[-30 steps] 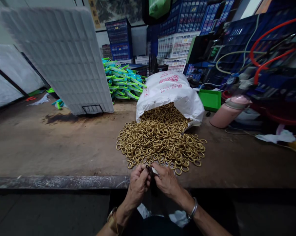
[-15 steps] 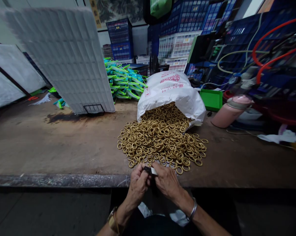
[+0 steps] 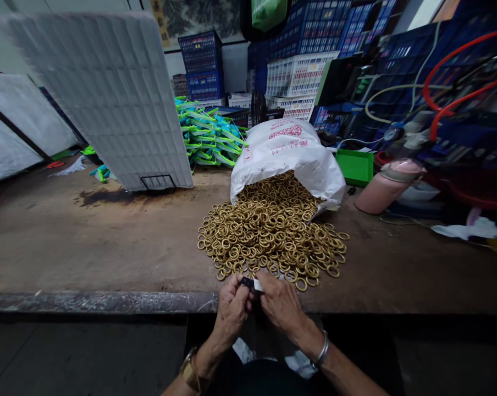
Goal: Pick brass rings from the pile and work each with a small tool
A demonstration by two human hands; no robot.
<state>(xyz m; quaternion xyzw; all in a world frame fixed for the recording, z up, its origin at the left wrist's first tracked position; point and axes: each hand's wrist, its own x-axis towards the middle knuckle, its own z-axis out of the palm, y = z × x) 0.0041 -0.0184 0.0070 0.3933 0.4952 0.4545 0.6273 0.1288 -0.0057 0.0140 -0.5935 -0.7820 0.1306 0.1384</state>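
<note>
Close together at the table's front edge, both hands pinch a small black piece with a white end (image 3: 257, 285), its kind too small to make out. My left hand (image 3: 232, 305) is closed on the black side, with thumb and forefinger pressed together. My right hand (image 3: 282, 305) has closed fingers at the white end. Just beyond the fingertips spreads a heap of gold-coloured rings (image 3: 269, 236). They spill from the mouth of a white printed sack (image 3: 287, 151) lying on its side. What hangs below the hands is dark and unclear.
A tall white ribbed panel (image 3: 100, 99) stands at the left of the wooden table (image 3: 149, 242). Green and blue plastic pieces (image 3: 211, 135) are piled behind it. At the right are a green tray (image 3: 354, 168), a pink bottle (image 3: 388, 187) and red hoses (image 3: 434, 104). Crates (image 3: 302, 77) are stacked behind.
The black piece has tilted slightly between the fingers, and less of its white end shows. Both hands stay in nearly the same place; the rings and sack look unchanged.
</note>
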